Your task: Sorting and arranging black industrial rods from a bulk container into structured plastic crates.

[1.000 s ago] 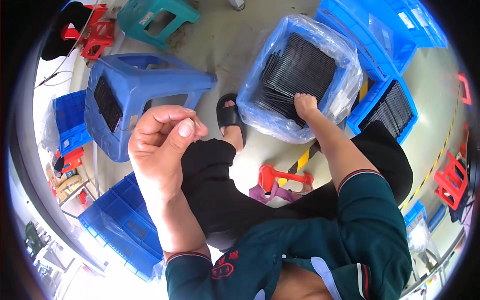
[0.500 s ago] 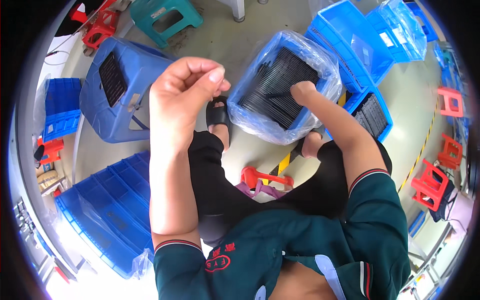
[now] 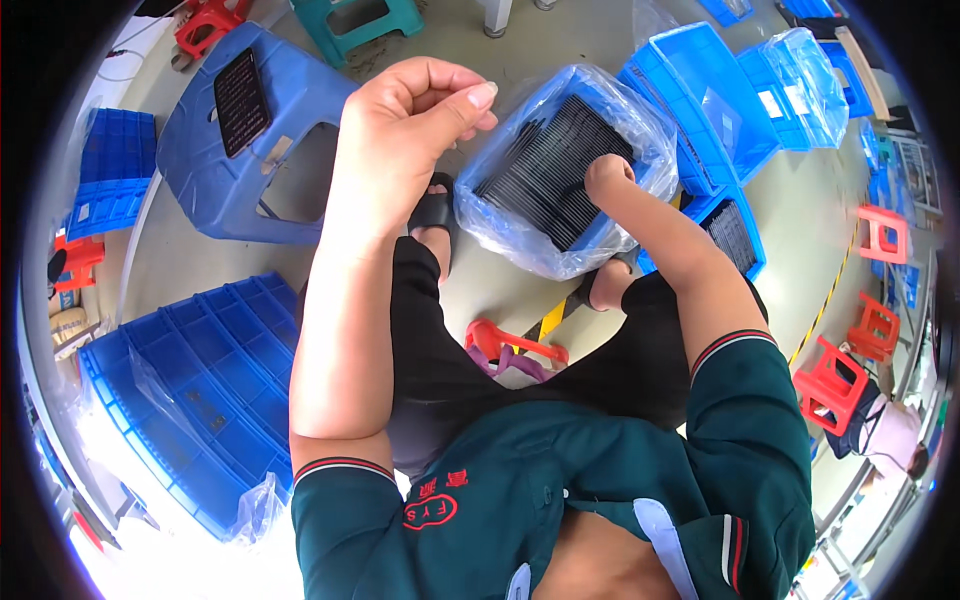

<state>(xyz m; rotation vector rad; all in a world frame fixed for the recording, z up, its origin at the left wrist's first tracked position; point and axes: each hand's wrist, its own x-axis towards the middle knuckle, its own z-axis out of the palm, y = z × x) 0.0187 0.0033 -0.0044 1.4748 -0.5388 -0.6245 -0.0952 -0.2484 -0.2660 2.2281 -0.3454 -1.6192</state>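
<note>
My left hand (image 3: 418, 125) is raised left of the lined bin, its thumb pressed against curled fingers in a pinch. Whatever may be between those fingertips is too small or hidden to make out. Over the right part of the blue bin (image 3: 490, 222) hangs my right hand (image 3: 608, 180), fingers curled closed; their contents are hidden from above. Clear plastic film (image 3: 648, 125) lines this bin and folds over its rim. Inside, many thin black flat pieces (image 3: 555, 170) stand packed on edge in rows, right beneath my right hand.
A blue stool (image 3: 195, 170) at left carries a black flat panel (image 3: 242, 103). Blue crates (image 3: 695, 90) stand at the far right; a smaller blue bin (image 3: 752, 268) with dark pieces sits beside my right knee. Blue crates (image 3: 190, 375) lie lower left. Red stools (image 3: 835, 385) line the right.
The view has shifted a little. My left hand has moved up and slightly right, still pinched. My right hand stays over the black pieces in the bin, its fingers still curled.
</note>
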